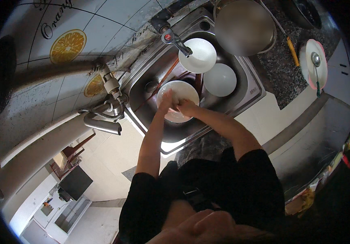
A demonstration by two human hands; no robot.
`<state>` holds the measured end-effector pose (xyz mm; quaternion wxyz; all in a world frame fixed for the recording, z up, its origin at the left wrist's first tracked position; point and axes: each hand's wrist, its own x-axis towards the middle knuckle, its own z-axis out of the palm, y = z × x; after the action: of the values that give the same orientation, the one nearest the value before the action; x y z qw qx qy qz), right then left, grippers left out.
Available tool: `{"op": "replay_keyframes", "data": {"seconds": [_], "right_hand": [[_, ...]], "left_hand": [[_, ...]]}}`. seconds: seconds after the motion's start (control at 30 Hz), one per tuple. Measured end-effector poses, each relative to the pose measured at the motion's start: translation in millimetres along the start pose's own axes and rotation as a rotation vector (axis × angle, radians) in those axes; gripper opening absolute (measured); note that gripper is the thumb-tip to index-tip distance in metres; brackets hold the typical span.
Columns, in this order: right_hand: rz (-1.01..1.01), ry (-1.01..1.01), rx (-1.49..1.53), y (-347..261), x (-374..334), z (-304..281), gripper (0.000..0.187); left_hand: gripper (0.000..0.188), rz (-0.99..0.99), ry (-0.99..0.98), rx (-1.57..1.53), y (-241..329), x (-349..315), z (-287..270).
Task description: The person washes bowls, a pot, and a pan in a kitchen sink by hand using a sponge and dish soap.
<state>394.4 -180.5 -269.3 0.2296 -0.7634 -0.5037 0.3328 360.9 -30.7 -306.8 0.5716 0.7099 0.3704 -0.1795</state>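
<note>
Both of my hands are inside a white bowl [187, 89] that sits in the near part of a metal sink [142, 118]. My left hand [166, 101] lies along the bowl's left inner side with its fingers stretched out. On the right, my right hand [187, 107] reaches over the near rim, its fingers curled down into the bowl; whatever they may hold is hidden. Beyond, a second white bowl [199, 57] stands under the tap [178, 42]. A third white bowl [219, 80] rests at the sink's right. Brown chopsticks [167, 76] lean among the bowls.
A large round pot [245, 27] stands at the sink's far right corner. On the speckled counter [283, 77] are an orange-handled utensil [292, 51] and a pink-rimmed bowl [322, 65] with a ladle [316, 61]. A metal pipe with a spout [106, 125] juts out at the left.
</note>
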Motion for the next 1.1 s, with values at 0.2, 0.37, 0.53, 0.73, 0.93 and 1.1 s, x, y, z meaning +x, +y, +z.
{"op": "replay_keyframes", "data": {"seconds": [0.2,0.37,0.53,0.73,0.93,1.1], "right_hand": [[0.441,0.313,0.495,-36.6,18.1,-1.9,0.038],[-0.04,0.449,0.372,-56.1,-23.4,-22.1,0.043],[-0.547,0.453,-0.741,-22.4,-24.5,-73.1,0.041],[-0.013,0.375,-0.239,-46.8,-3.9,-47.4,0.041],[0.06,0.066,0.89,-54.9,13.6,-55.7,0.047],[0.08,0.046,0.263,-26.5,-0.9,-51.0,0.033]], "left_hand": [[0.048,-0.06,0.042,-0.256,46.7,-57.1,11.8],[0.043,0.396,-0.008,0.339,31.4,-57.0,-19.4],[0.04,0.051,-0.293,-0.215,81.2,-83.9,-33.6],[0.037,0.894,0.169,0.678,59.1,-76.7,-45.8],[0.035,0.367,0.518,0.815,118.6,-120.0,-7.0],[0.038,0.575,0.658,0.971,125.8,-123.4,-26.0]]}}
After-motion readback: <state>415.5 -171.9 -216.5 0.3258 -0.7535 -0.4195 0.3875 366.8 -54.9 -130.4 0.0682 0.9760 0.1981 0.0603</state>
